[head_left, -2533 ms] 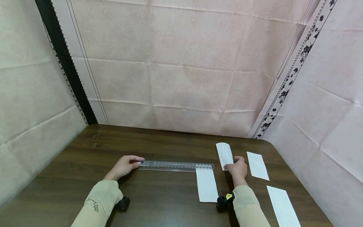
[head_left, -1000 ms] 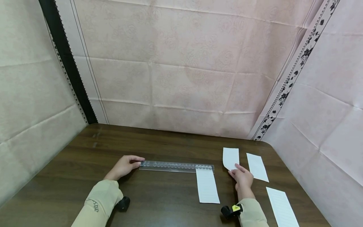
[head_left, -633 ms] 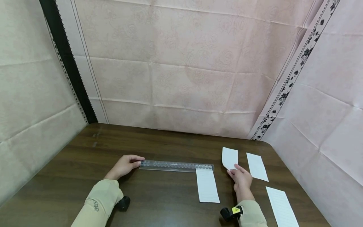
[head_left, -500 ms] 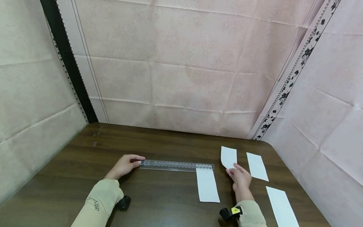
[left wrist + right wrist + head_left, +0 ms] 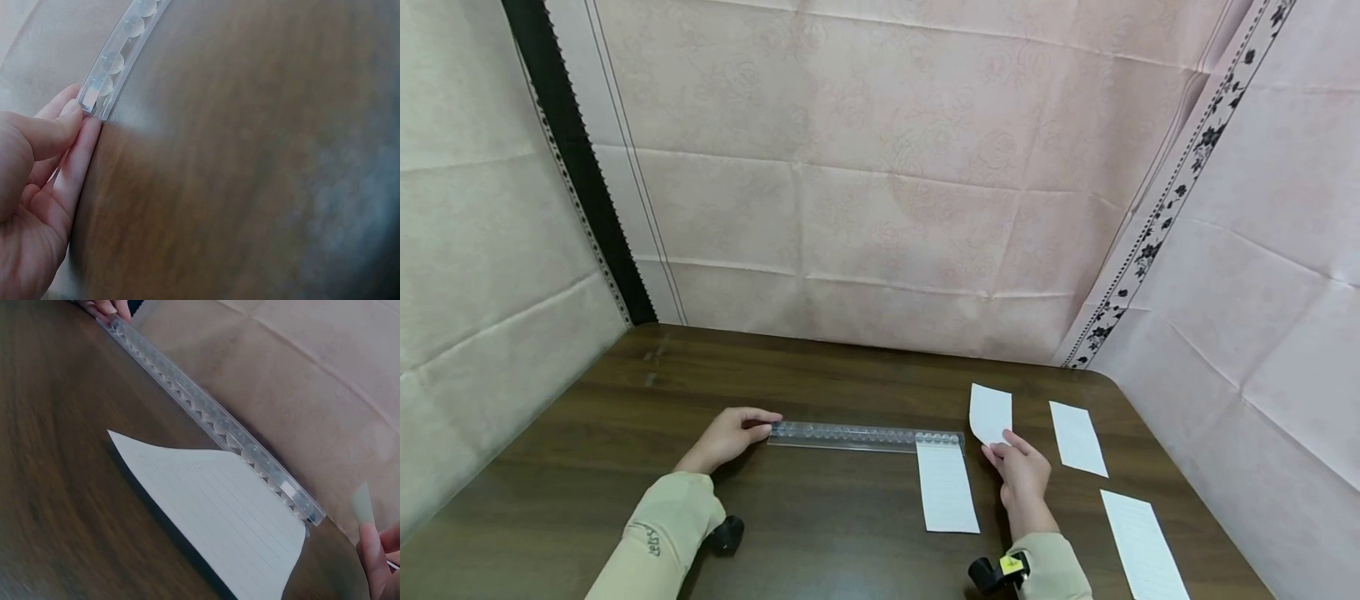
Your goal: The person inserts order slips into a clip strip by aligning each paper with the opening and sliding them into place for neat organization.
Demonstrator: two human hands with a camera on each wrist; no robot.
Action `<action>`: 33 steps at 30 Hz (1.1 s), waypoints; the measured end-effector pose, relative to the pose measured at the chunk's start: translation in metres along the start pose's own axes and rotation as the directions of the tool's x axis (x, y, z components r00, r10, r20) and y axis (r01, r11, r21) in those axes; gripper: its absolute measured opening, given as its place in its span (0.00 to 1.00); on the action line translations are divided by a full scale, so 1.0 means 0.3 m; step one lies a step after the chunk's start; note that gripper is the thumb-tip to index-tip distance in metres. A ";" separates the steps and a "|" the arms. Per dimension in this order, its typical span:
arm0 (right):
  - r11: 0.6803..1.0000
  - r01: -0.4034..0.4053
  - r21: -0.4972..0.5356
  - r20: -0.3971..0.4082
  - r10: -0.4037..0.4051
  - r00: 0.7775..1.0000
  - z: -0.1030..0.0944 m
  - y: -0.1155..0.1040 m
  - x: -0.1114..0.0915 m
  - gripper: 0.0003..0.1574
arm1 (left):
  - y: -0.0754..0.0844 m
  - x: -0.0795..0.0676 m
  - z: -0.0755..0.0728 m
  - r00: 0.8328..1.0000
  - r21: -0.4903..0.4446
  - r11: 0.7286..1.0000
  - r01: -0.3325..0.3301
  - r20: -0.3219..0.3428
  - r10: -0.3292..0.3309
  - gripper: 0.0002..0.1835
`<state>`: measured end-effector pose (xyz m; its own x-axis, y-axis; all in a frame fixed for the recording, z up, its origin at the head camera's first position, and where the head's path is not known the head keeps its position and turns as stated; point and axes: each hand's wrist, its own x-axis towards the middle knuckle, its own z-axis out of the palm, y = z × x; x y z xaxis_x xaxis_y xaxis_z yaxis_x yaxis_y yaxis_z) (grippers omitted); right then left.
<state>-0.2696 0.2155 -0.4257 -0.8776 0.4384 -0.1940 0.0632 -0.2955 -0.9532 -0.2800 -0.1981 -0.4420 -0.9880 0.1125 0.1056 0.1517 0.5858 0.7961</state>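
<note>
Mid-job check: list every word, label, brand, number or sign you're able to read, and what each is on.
"Let's": dark lettering on the left sleeve, sideways and small, so a likely reading.
Yellow label on the right wrist's black device: dark mark, too small to read.
Lined sheet at the clear plastic strip: ruled lines, no legible words.
Clear plastic strip: nothing legible.

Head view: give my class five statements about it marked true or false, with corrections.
The left hand pinches one end of the clear strip. True.
The right hand holds a white sheet. True.
A lined sheet lies at the strip's left end. False: the lined sheet lies near its right end.
Only one sheet lies right of the right hand. False: two do, a farther sheet and a nearer sheet.
The left sleeve bears dark lettering. True.
</note>
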 end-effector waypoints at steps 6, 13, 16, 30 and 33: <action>1.000 0.003 -0.001 0.018 -0.003 1.000 0.015 0.004 -0.017 0.30 | 0.008 -0.002 -0.003 1.000 0.003 1.000 -0.002 0.002 0.001 0.12; 1.000 0.009 -0.003 0.028 -0.009 1.000 0.027 0.006 -0.030 0.30 | 0.011 -0.004 -0.003 1.000 0.002 1.000 0.000 0.003 0.000 0.12; 1.000 0.009 -0.004 0.036 -0.009 0.999 0.032 0.007 -0.037 0.30 | 0.010 -0.004 -0.002 1.000 -0.001 1.000 0.000 0.005 0.000 0.12; 1.000 0.018 0.016 0.052 -0.019 0.998 0.066 0.008 -0.069 0.30 | 0.013 -0.006 -0.001 1.000 -0.003 1.000 0.010 0.004 -0.010 0.12; 0.999 0.018 0.033 0.055 -0.020 0.998 0.079 0.006 -0.079 0.30 | 0.012 -0.006 -0.002 1.000 0.001 1.000 0.008 0.009 -0.008 0.12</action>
<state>-0.2601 0.1844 -0.4172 -0.9034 0.3970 -0.1623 0.0317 -0.3155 -0.9484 -0.2776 -0.1967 -0.4391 -0.9889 0.1150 0.0940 0.1440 0.5873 0.7965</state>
